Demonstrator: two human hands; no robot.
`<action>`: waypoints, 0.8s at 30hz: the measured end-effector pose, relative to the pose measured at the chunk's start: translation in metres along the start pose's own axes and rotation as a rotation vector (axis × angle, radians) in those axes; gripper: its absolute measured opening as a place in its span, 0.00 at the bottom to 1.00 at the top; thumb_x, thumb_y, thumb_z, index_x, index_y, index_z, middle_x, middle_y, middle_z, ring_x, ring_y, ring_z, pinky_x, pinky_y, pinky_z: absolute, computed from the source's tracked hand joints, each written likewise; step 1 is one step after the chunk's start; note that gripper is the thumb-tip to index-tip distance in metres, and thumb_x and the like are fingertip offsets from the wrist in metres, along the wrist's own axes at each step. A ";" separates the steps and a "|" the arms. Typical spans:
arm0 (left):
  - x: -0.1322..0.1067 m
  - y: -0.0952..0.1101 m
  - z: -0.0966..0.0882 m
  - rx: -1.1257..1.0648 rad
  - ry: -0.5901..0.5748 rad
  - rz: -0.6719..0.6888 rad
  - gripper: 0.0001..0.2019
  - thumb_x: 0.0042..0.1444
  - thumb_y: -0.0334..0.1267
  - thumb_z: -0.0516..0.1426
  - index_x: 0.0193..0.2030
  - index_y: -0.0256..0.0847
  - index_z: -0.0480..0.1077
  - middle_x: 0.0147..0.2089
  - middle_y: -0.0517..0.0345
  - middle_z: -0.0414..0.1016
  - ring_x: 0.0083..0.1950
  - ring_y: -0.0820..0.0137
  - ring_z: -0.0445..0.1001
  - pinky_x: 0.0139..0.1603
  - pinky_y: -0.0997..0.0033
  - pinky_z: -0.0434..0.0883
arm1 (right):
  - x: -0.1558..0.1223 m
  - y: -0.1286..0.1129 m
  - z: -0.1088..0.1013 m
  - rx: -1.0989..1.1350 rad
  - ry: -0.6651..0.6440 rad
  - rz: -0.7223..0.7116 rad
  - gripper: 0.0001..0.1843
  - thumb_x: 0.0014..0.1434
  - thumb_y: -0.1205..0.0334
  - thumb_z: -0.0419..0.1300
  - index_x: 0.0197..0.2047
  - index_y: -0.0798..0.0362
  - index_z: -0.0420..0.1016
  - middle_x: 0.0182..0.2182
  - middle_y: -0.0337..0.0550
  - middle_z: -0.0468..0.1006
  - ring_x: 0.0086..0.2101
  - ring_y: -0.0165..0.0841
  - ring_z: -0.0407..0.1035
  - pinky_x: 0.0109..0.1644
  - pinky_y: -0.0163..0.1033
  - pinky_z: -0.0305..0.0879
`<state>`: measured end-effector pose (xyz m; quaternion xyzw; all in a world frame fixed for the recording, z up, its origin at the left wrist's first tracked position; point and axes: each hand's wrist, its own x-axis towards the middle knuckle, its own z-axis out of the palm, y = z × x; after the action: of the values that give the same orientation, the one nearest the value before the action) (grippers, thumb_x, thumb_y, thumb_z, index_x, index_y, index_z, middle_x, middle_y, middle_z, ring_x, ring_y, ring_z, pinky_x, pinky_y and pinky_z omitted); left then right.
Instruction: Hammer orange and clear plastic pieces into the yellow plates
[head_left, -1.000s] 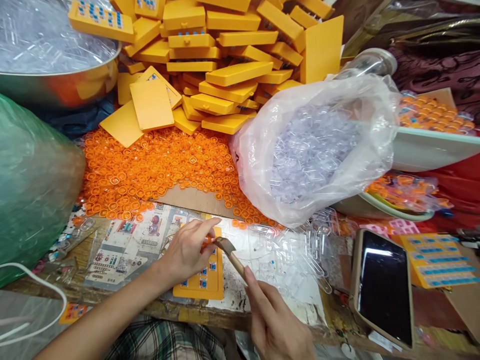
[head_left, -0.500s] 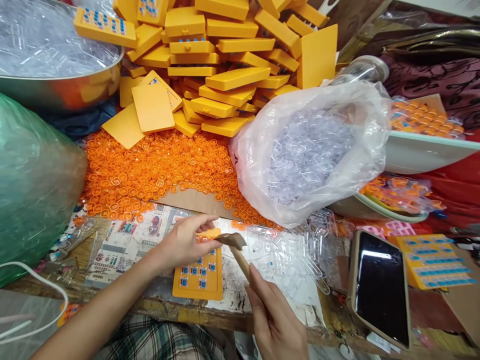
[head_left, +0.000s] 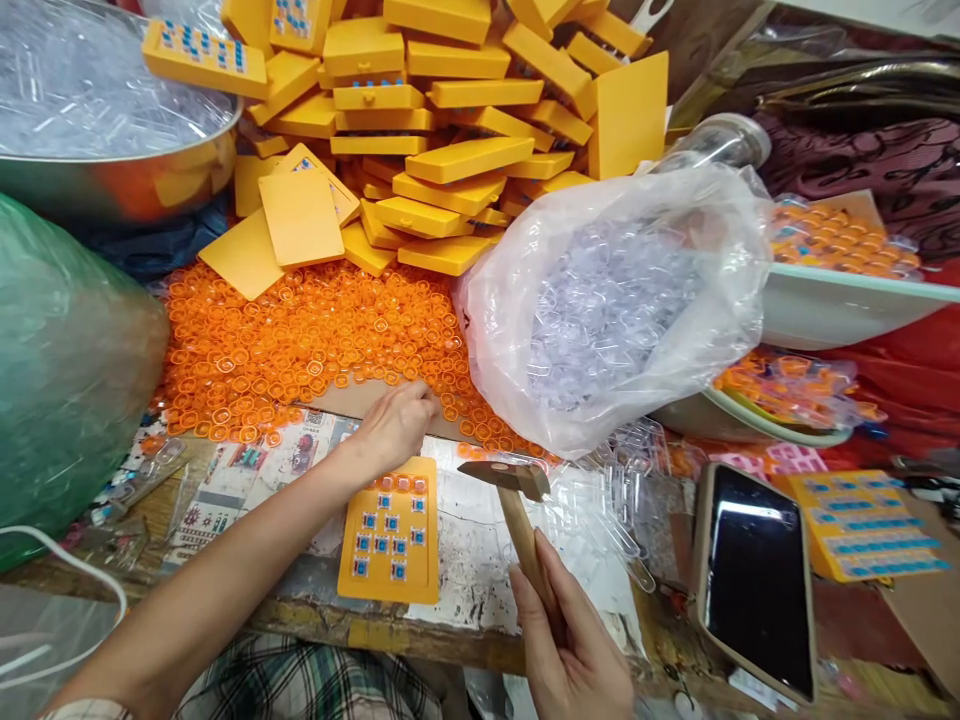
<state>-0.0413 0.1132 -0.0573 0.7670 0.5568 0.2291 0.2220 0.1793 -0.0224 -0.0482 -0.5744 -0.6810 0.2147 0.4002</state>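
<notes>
My right hand (head_left: 577,630) is wrapped round the wooden handle of a small hammer (head_left: 517,480), its metal head raised over the white worn surface. My left hand (head_left: 397,425) reaches to the near edge of the heap of small orange translucent caps (head_left: 300,340). Its fingers are curled and the tips hidden, so whatever they pinch cannot be made out. Between my hands, a yellow panel (head_left: 416,580) lies flat near the bench edge, with blue-centred switches on it and a row of orange caps along its top. My left forearm passes just left of the panel.
Yellow cases (head_left: 450,160) are piled at the back. A plastic bag (head_left: 487,330) of clear pieces stands right of the caps; clear loops (head_left: 607,510) lie below it. A phone (head_left: 757,580) leans at right, and a green bag (head_left: 75,370) stands left.
My left hand has left the yellow panel and moved up to the orange caps. The hammer has shifted right, away from the panel, uncovering its top row.
</notes>
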 end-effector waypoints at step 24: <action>-0.097 0.022 0.010 -0.159 0.308 0.198 0.29 0.56 0.27 0.57 0.64 0.41 0.56 0.38 0.57 0.79 0.39 0.67 0.75 0.41 0.64 0.72 | -0.022 -0.016 -0.018 -0.314 -0.238 -0.284 0.35 0.61 0.76 0.51 0.68 0.43 0.53 0.43 0.47 0.77 0.38 0.32 0.76 0.36 0.32 0.71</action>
<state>-0.0454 0.0133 -0.0617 0.7540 0.4861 0.4075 0.1705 0.1841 -0.0505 -0.0322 -0.4988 -0.8223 0.1137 0.2491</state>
